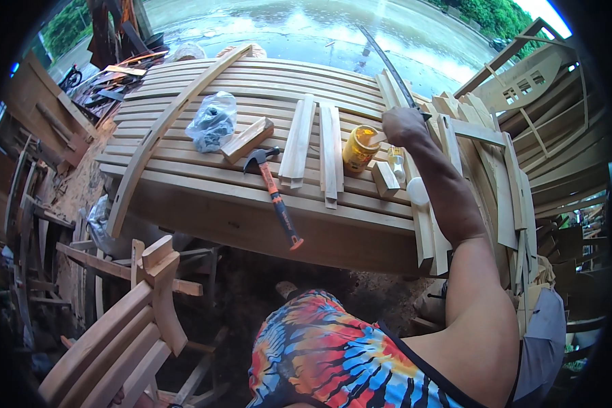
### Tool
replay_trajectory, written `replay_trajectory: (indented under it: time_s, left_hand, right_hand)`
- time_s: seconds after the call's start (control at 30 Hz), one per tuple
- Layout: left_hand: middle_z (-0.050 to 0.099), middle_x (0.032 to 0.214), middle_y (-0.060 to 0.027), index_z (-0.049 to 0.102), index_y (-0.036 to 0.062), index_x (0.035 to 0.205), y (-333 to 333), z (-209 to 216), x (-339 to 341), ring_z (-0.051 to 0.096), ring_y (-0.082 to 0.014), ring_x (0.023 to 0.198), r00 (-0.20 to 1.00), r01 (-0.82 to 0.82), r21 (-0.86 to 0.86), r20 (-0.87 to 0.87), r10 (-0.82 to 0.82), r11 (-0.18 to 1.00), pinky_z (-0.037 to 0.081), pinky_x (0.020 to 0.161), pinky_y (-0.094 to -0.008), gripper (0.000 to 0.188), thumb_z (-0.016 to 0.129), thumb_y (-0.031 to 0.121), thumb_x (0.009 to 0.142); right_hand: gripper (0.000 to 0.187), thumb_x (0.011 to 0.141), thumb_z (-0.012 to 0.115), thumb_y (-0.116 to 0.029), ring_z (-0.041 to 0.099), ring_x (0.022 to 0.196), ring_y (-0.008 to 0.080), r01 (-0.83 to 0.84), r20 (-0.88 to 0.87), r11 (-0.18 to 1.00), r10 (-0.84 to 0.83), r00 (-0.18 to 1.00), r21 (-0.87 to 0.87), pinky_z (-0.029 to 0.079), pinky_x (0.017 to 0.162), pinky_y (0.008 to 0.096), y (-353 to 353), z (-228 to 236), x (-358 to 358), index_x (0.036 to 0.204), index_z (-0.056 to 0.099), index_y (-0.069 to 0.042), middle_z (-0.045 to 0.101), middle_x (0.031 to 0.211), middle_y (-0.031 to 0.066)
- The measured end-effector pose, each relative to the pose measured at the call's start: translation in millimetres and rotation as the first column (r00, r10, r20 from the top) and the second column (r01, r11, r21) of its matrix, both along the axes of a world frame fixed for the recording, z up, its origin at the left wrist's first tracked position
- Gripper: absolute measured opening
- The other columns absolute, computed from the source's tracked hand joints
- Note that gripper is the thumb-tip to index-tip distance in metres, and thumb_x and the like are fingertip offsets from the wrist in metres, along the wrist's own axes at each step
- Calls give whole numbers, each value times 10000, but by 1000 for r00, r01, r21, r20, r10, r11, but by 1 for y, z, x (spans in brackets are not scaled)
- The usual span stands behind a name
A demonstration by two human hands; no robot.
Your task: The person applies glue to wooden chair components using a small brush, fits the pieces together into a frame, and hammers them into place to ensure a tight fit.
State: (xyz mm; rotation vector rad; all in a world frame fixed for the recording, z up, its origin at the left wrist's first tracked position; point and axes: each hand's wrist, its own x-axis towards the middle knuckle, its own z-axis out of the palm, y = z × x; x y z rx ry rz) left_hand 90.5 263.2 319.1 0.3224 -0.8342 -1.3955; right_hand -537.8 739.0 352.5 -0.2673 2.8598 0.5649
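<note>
Slatted wooden bench (183,179); on it hammer (276,198), plastic bag (213,122), wooden blocks (248,140), strips (298,141), yellow jar (358,155).

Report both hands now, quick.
Left hand: not clearly visible; state cannot be told.
Right hand: closed, at the long dark bar; what it grips is unclear.

Just left of my right hand (401,127), a flat, pale tan wooden stick (377,139) is showing against the amber-smeared mouth of a round, yellow plastic jar (359,152). By my knuckles, a long, thin, blackish bar (390,69) is looking evenly dark. Farther left of my hand, a dark-headed claw hammer (275,195) is wearing bands of orange and black along its handle, and a clear plastic bag (213,122) is showing blue-grey contents; a honey-tan slatted wooden tabletop (183,177) is striping the space there. Below my hand, I'm wearing a tie-dyed garment (333,340), bursting red, orange, blue, white and black.
</note>
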Motion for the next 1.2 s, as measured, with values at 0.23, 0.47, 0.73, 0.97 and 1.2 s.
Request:
replay_trajectory:
  time_s: [0.23, 0.47, 0.73, 0.97, 1.2]
  left_hand:
    - [615, 830, -60, 606, 47, 1157, -66, -60, -48, 636, -202, 832, 914, 404, 52, -54, -401, 913, 522, 993, -449, 479, 494, 505, 1067]
    - [690, 784, -54, 640, 50, 1129, -63, -82, -122, 706, -178, 736, 908, 418, 147, -33, -418, 896, 582, 936, -430, 463, 494, 487, 1077]
    - [637, 762, 4, 662, 116, 990, -88, -96, -147, 641, -138, 725, 839, 538, 277, -83, -539, 796, 570, 851, -373, 407, 563, 506, 1048]
    - [661, 795, -1, 666, 115, 1020, -114, -111, -160, 633, -135, 724, 751, 657, 270, -161, -640, 704, 541, 790, -380, 360, 596, 467, 1042]
    - [691, 802, -22, 694, 114, 960, -117, -117, -165, 673, -153, 726, 672, 739, 316, -287, -683, 594, 565, 797, -369, 432, 552, 511, 1055]
  right_hand:
    - [237, 904, 612, -133, 735, 1061, 325, 2, 45, 989, 5, 999, -147, 575, 916, 426, 27, -14, -14, 1051, 787, -66, 769, 1104, 161]
    - [487, 768, 870, -199, 736, 990, 259, 110, 2, 811, -133, 991, -575, 584, 886, 362, 134, -12, 24, 1237, 760, -126, 768, 1068, 186]
    - [333, 879, 766, -29, 706, 824, 140, 179, 188, -78, -120, 975, -981, 568, 756, 264, 118, -63, 150, 1205, 715, 13, 751, 924, 90]
    - [266, 944, 666, 5, 746, 929, 224, -170, -180, -93, 116, 977, -981, 599, 790, 357, -31, -31, 226, 1209, 667, -28, 749, 1021, 162]
    - [287, 954, 668, 21, 752, 938, 244, -481, -446, 25, 336, 830, -876, 578, 797, 321, -104, -20, 228, 1209, 751, -82, 757, 1079, 158]
